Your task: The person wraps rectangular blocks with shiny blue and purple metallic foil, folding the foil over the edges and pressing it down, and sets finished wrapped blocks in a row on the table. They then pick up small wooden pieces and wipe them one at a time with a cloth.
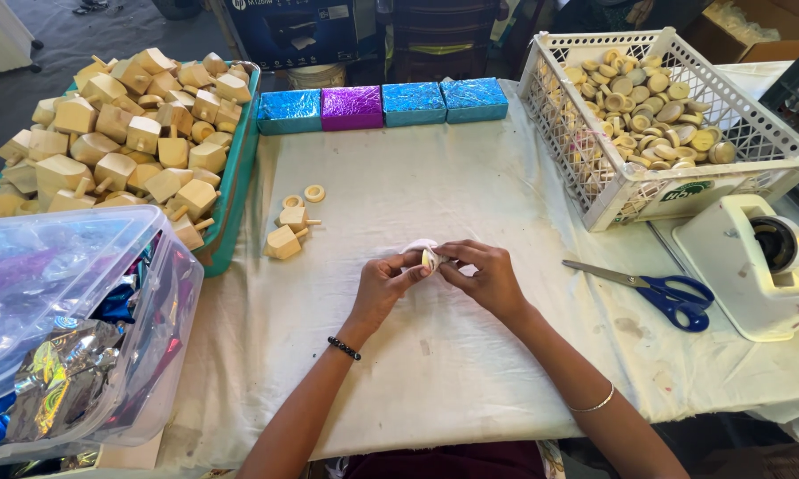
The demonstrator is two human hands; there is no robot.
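Note:
My left hand (pixel 383 282) and my right hand (pixel 484 275) meet over the middle of the white cloth, both pinching one small wooden piece (pixel 430 259) with a bit of white wrapping around it. My fingers hide most of that piece. To the left on the cloth lie two wooden spinning tops (pixel 288 232) and two small wooden rings (pixel 305 196). A row of foil-wrapped boxes, three blue (pixel 415 103) and one purple (pixel 352 106), lines the far edge.
A teal tray (pixel 236 182) heaped with wooden tops stands at the left. A clear plastic bin (pixel 54 319) of shiny foil sits near left. At right are a white crate (pixel 630 191) of wooden discs, blue-handled scissors (pixel 661 289) and a white tape dispenser (pixel 754 266).

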